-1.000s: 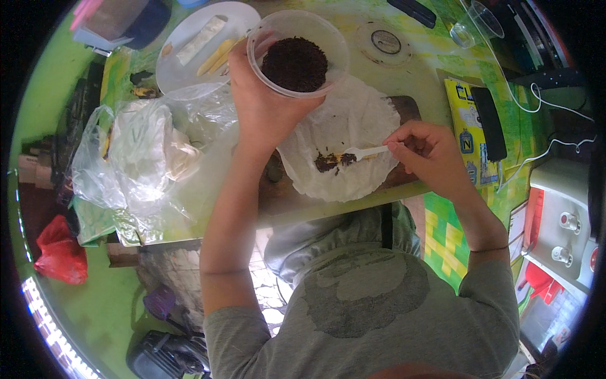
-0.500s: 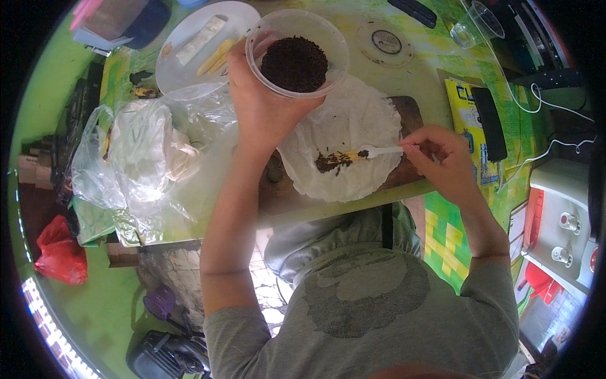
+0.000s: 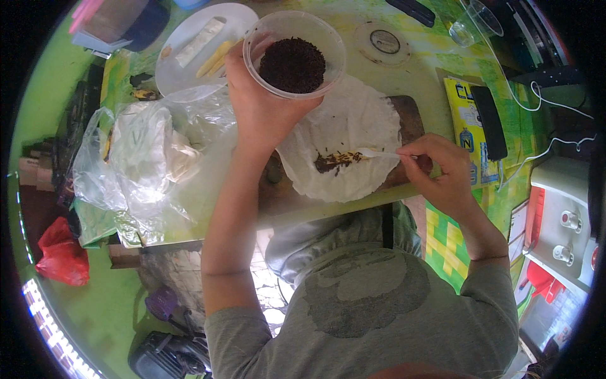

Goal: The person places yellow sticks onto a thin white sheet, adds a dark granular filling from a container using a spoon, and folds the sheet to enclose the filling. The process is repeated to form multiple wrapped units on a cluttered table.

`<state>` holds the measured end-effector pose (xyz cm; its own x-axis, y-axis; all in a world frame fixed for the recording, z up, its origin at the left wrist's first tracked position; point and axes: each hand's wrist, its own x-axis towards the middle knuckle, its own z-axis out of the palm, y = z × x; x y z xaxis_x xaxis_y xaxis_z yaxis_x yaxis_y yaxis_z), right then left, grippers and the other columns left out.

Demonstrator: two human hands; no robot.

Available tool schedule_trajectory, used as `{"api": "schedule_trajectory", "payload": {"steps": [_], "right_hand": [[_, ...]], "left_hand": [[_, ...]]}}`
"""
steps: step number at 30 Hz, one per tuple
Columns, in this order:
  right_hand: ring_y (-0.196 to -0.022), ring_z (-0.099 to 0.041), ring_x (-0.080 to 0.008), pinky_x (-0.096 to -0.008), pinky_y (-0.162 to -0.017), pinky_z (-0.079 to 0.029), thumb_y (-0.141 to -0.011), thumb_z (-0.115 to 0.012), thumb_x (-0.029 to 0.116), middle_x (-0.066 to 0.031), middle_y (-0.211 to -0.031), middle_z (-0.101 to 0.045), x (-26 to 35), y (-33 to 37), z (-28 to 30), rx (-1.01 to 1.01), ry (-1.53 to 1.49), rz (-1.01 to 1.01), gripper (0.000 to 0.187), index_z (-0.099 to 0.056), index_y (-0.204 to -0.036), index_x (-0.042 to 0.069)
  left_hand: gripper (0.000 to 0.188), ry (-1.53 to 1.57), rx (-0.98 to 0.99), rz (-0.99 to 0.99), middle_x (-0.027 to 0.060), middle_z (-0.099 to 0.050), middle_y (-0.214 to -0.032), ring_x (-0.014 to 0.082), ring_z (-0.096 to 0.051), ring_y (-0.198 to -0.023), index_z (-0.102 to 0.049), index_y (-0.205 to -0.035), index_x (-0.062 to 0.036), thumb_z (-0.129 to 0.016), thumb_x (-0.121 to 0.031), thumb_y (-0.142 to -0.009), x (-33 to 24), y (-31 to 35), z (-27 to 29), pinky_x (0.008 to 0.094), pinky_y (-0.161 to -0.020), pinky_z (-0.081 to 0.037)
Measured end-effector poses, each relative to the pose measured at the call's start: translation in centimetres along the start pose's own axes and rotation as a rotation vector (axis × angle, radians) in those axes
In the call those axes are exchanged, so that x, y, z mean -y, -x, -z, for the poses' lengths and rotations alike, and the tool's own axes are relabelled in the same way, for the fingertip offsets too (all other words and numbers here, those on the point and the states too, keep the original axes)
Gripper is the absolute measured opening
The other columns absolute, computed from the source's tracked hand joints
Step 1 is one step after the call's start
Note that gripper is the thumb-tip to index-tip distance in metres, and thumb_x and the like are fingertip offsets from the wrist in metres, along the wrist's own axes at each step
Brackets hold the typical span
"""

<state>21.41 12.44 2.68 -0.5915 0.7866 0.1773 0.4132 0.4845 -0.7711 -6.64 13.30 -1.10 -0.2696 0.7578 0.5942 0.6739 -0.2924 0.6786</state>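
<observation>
My left hand (image 3: 268, 114) grips a clear round plastic tub (image 3: 332, 63), tilted so that the dark chocolate sprinkles (image 3: 292, 65) inside show. Between the fingertips of my right hand (image 3: 442, 174) is the handle of a small white plastic spoon (image 3: 382, 153). Its tip rests low over a strip of yellow filling (image 3: 344, 158), probably banana, strewn with sprinkles. That strip lies across a thin white round wrapper (image 3: 341, 186). Beneath the wrapper is a brown wooden board (image 3: 410, 117), partly covered.
Far left stands a white plate (image 3: 240, 16) with yellow slices and a pale strip. Crumpled clear plastic bags (image 3: 139, 158) lie left of the board. A round lid (image 3: 380, 44), a clear cup (image 3: 476, 25) and a yellow package (image 3: 459, 104) under a black object (image 3: 489, 123) are rightward.
The spoon's tip has shifted slightly left along the filling, and sprinkles that were on it now lie on the strip. The tub has barely moved.
</observation>
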Motion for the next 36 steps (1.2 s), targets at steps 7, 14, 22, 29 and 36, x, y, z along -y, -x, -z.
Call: {"api": "schedule_trajectory", "payload": {"steps": [7, 14, 22, 29, 36], "right_hand": [[-0.061, -0.06, -0.0109, -0.023, -0.054, -0.047, -0.083, -0.07, 0.002, -0.0064, -0.078, -0.065, 0.0, 0.4, 0.7, -0.039, 0.037, 0.019, 0.011, -0.07, -0.093, 0.004], [-0.062, -0.059, -0.0071, -0.0227, -0.054, -0.045, -0.085, -0.07, 0.005, -0.004, -0.078, -0.066, -1.2, 0.0, 0.0, 0.017, -0.02, -0.149, 0.009, -0.071, -0.094, 0.004], [-0.062, -0.057, -0.0046, -0.0209, -0.057, -0.044, -0.086, -0.071, 0.004, -0.0017, -0.077, -0.067, 0.8, -2.9, 2.1, -0.305, -0.276, -0.107, 0.012, -0.072, -0.097, 0.005], [-0.061, -0.062, -0.0151, -0.0258, -0.056, -0.049, -0.08, -0.069, -0.002, -0.0085, -0.08, -0.067, 2.5, -5.8, -1.5, -0.305, 0.032, 0.204, 0.011, -0.069, -0.09, 0.002], [-0.064, -0.059, -0.0061, -0.0204, -0.057, -0.047, -0.087, -0.067, 0.0, -0.0024, -0.079, -0.067, 1.0, -6.0, -2.1, -0.126, -0.359, -0.088, 0.01, -0.071, -0.096, 0.0]], "left_hand": [[0.101, 0.005, 0.001, -0.008, 0.0188, -0.047, -0.13, 0.0295, -0.053, -0.121, -0.034, -0.131, 0.0031, -0.096, -0.017, -0.054, 0.1, 0.1, 0.0, 0.04, -0.103, -0.047], [0.102, 0.074, 0.005, 0.001, 0.0194, -0.048, -0.13, 0.0298, -0.053, -0.122, -0.033, -0.132, 0.0028, -0.096, -0.015, -0.054, 0.2, 0.1, -0.1, 0.0404, -0.105, -0.045], [0.101, 0.173, -0.009, 0.0, 0.0184, -0.057, -0.125, 0.0303, -0.059, -0.118, -0.041, -0.128, 0.0024, -0.098, -0.023, -0.048, 0.0, 0.2, -0.4, 0.0406, -0.101, -0.048], [0.097, 0.103, 0.127, -0.167, 0.0166, -0.056, -0.123, 0.0307, -0.059, -0.112, -0.043, -0.127, 0.0, -0.097, -0.025, -0.05, -0.2, 0.4, -0.1, 0.0409, -0.096, -0.048], [0.095, 0.12, 0.132, -0.163, 0.017, -0.055, -0.123, 0.0308, -0.059, -0.111, -0.044, -0.127, -0.0008, -0.096, -0.026, -0.051, -0.3, 0.5, -0.5, 0.0404, -0.093, -0.049]]}}
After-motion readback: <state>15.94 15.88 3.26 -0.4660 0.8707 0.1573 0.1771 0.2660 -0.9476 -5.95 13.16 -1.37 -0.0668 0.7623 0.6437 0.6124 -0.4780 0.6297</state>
